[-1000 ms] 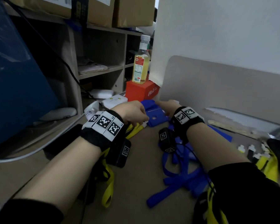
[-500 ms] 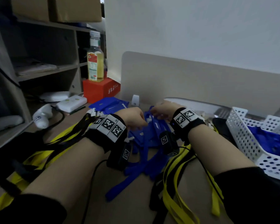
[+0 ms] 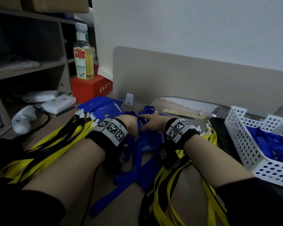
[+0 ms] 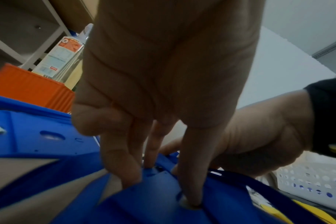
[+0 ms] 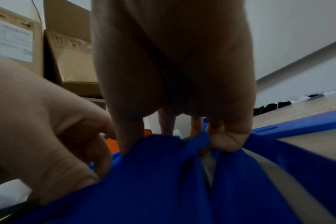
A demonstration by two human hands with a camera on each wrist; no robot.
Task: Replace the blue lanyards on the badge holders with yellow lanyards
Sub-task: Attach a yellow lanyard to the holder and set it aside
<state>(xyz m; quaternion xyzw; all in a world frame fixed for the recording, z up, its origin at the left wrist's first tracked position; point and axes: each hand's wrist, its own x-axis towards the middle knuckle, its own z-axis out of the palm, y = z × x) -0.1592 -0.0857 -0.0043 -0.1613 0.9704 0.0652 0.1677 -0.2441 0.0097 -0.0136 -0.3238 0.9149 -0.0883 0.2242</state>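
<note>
My left hand (image 3: 134,131) pinches a blue badge holder (image 4: 153,197) near its top edge, thumb and fingers curled on it (image 4: 159,191). Close to its right, my right hand (image 3: 147,119) grips the blue lanyard (image 5: 182,174) that runs off that holder, with the strap bunched between its fingers (image 5: 175,144). Both hands work over a heap of blue lanyards (image 3: 137,154) on the desk. A stack of blue badge holders (image 3: 101,108) lies behind the left hand. Yellow-and-black lanyards spread to the left (image 3: 47,144) and under the right forearm (image 3: 170,193).
A white perforated basket (image 3: 245,141) holding blue lanyards stands at the right. At the back left a bottle (image 3: 83,59) sits on a red box (image 3: 88,88), beside shelving and white devices (image 3: 55,103). A beige divider (image 3: 186,79) closes the back.
The head view has swung right, bringing the white basket into sight. Both hands have come back from the holder stack to the blue lanyard heap and stay close together.
</note>
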